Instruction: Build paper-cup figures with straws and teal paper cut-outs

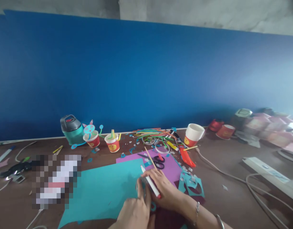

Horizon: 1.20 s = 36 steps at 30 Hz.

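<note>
My right hand (162, 184) is closed around a white marker (149, 182) with a red end, slanting across the fingers. My left hand (134, 210) is beside it, with index and middle fingers stretched forward onto the right edge of a large turquoise paper sheet (105, 181). The fingertips of both hands come close together, and what lies beneath them is mostly hidden. A purple sheet (171, 168) extends behind my right hand. On it are black-handled scissors (158, 163) and a thin wooden stick (149, 156).
Turquoise offcuts (201, 190) lie to the right. At the back are a heap of colourful pipe cleaners (153, 135), red paper cups (113, 146), a white cup (193, 131) and a turquoise bottle (72, 135). A cable (218, 171) and power strip (268, 173) lie at right.
</note>
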Each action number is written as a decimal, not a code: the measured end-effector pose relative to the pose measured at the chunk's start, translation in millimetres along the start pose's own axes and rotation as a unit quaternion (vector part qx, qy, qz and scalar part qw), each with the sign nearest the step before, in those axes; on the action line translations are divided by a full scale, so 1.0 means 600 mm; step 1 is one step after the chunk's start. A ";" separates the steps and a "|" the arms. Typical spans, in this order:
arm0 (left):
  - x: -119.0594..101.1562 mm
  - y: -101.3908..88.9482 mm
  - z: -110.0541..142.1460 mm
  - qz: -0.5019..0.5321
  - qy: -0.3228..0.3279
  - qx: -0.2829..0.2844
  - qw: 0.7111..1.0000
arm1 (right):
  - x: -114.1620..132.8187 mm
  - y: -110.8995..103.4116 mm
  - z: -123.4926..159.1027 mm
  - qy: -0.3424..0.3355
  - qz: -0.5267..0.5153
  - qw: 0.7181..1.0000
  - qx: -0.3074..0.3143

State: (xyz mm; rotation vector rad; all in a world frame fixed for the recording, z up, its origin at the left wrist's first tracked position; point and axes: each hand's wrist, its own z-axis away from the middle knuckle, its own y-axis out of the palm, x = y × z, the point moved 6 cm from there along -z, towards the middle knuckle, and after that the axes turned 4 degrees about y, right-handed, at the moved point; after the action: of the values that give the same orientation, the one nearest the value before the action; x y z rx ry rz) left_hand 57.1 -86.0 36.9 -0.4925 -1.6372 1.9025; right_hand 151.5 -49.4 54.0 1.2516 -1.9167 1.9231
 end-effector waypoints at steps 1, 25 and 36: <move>0.002 -0.001 0.000 0.003 0.007 0.003 1.000 | -0.001 0.000 -0.001 0.000 -0.003 1.000 -0.001; 0.080 -0.089 -0.054 0.144 0.123 0.040 0.981 | -0.008 -0.027 0.010 0.004 0.013 0.999 -0.049; 0.072 -0.088 -0.081 0.117 0.170 0.061 0.977 | 0.082 0.002 0.070 -0.085 0.148 0.979 -0.109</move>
State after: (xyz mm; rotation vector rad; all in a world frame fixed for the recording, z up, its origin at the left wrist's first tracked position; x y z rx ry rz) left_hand 63.7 -17.0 83.8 -0.9370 -1.2797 1.9391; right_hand 137.6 -108.5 77.3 1.1541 -2.4451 1.7108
